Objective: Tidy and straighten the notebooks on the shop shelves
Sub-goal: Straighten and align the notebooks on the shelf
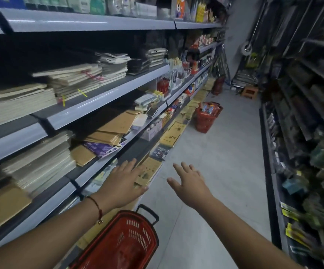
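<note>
Notebooks with tan kraft-paper covers (110, 129) lie in a loose, slanted heap on the third grey metal shelf (106, 98) down, over a purple-patterned booklet (101, 149) that juts past the shelf edge; thicker stacks of pale, cream-edged notebooks (41, 164) sit to their left, and more stacks (72, 80) fill the shelf above. Lower down, flat yellow-brown exercise books (149, 169) rest along the bottom ledge. The left hand (122, 183), a red cord bracelet (97, 208) on its wrist, reaches out with fingers spread and straight just over those low books; whether it touches them cannot be told. The right hand (190, 183) hovers over the grey floor (215, 152), fingers spread apart, holding nothing. A red plastic shopping basket with a black handle (122, 243) stands below the arms; its inside is too dark to make out. A second red basket (205, 117) farther down the aisle holds colourful packets. The nearest stacks are blurred, the shelves on the right are dark and smeared, and goods at the aisle's far end are too small to identify.
</note>
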The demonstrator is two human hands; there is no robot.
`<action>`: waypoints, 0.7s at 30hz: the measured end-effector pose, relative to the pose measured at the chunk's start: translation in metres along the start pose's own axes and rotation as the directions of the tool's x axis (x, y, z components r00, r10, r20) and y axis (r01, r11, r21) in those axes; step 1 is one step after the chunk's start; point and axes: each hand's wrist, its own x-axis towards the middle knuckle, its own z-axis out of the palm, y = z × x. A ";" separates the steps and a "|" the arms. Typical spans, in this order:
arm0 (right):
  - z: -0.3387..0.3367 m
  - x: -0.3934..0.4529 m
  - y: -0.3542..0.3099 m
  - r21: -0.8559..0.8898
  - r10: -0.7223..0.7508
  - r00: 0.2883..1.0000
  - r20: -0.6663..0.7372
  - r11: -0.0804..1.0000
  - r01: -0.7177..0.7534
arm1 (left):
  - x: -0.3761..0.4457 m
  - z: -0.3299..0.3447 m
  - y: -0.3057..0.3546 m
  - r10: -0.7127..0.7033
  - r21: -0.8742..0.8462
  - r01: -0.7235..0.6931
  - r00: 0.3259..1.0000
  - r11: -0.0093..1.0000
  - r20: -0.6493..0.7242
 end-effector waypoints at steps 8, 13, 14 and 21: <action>-0.029 0.136 0.033 0.018 -0.027 1.000 0.014 0.999 0.027 | 0.152 -0.016 -0.020 -0.032 -0.042 0.033 0.999 0.999 0.010; -0.048 0.212 0.064 0.039 -0.050 0.998 0.033 0.998 0.049 | 0.231 -0.016 -0.017 -0.077 -0.054 0.076 0.997 0.996 -0.016; -0.051 0.228 0.072 0.039 -0.064 0.997 0.040 0.997 0.062 | 0.246 -0.015 -0.016 -0.090 -0.054 0.089 0.996 0.995 -0.021; -0.074 0.343 0.132 0.047 -0.208 0.974 0.086 0.978 0.205 | 0.341 -0.004 0.003 -0.253 -0.060 0.250 0.965 0.966 -0.065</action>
